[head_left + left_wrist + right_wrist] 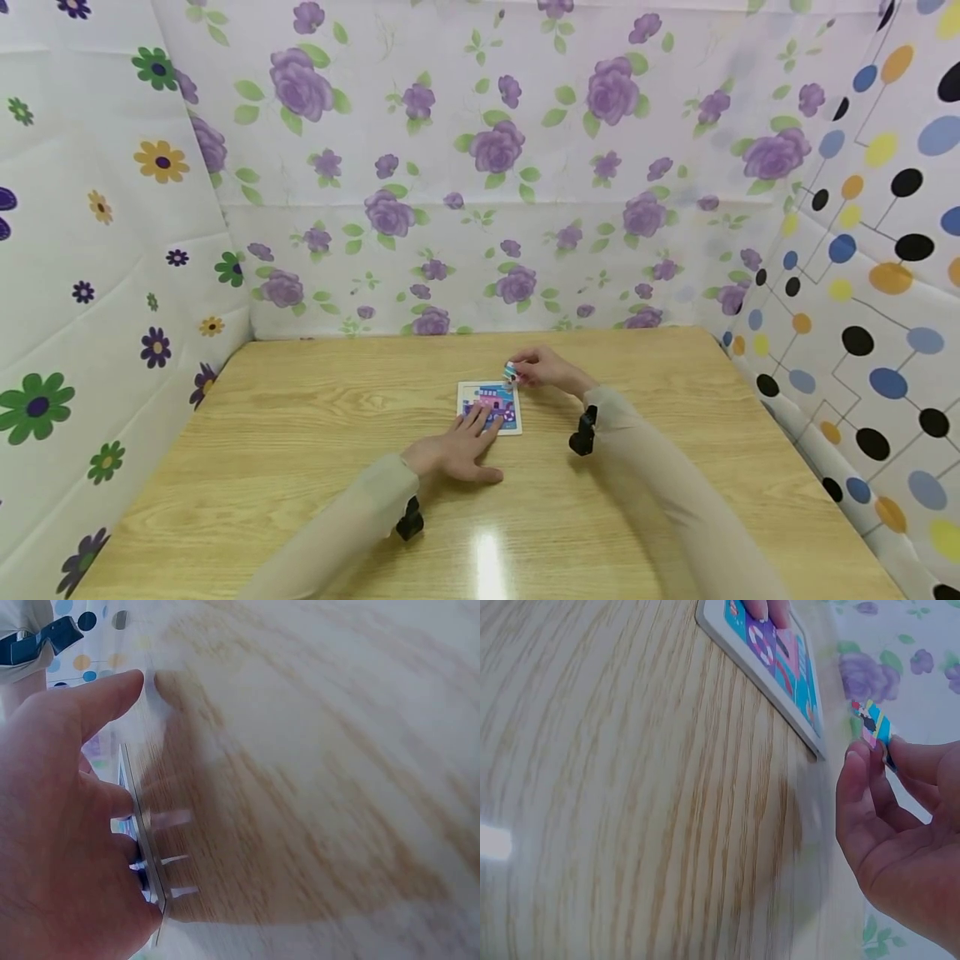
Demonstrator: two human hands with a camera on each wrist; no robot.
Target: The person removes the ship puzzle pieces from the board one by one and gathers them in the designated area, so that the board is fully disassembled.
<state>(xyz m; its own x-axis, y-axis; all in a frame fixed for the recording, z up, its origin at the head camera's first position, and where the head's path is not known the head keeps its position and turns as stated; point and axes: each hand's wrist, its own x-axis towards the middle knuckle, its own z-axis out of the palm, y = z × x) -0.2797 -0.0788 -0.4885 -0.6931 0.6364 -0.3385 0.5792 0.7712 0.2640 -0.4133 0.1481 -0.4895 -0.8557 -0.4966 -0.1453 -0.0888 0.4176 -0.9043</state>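
A small jigsaw puzzle point(519, 410) in a white frame lies on the wooden table, its picture in pink, purple and blue. My left hand point(459, 451) rests on its lower part with the fingers extended and spread, covering some of the picture. In the left wrist view that hand point(64, 817) reaches over the frame's edge, thumb held out over the table. At the puzzle's upper right corner, my right hand point(546, 370) pinches a colourful puzzle piece point(874, 724) between thumb and fingertips. The piece is raised above the table, with blue, yellow and pink print showing.
The wooden table point(315, 417) extends around the puzzle on every side. A purple-flowered cloth point(450, 167) hangs behind it, a daisy-print cloth point(112, 250) at the left and a dotted cloth point(862, 292) at the right. Black wrist cameras point(410, 518) sit on both wrists.
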